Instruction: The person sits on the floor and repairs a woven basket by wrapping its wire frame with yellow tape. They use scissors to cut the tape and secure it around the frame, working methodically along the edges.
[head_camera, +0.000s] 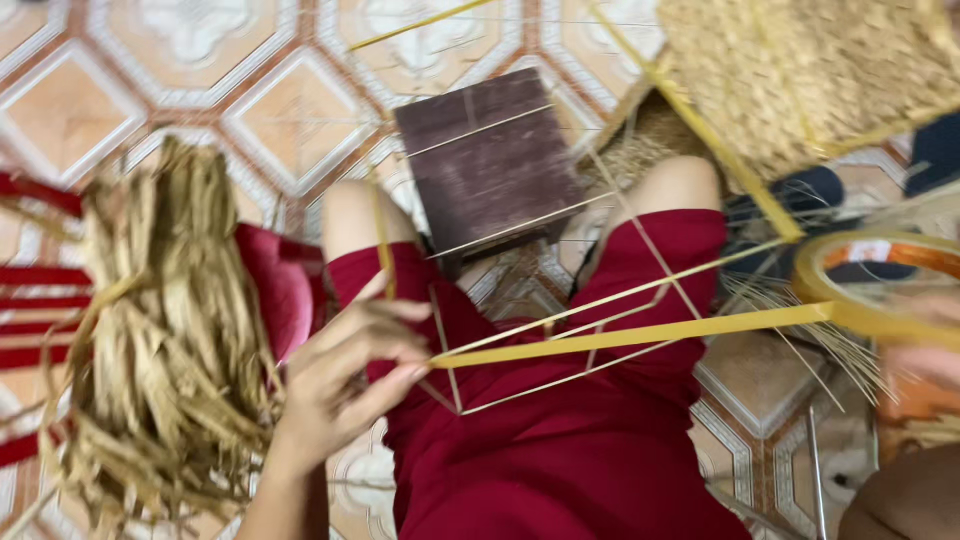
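Stretching yellow tape (640, 335) between hands, left hand (345, 375), right hand (925, 345)

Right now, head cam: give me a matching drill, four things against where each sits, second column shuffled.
Things:
1. dried straw bundle
2. dark wooden block
3. tape roll
4. woven straw piece

Places:
A. top right corner
B. right edge, at the right hand
C. far left, on the red chair
D. floor, between the knees

Pairs: 1-C, 2-D, 3-B, 4-A
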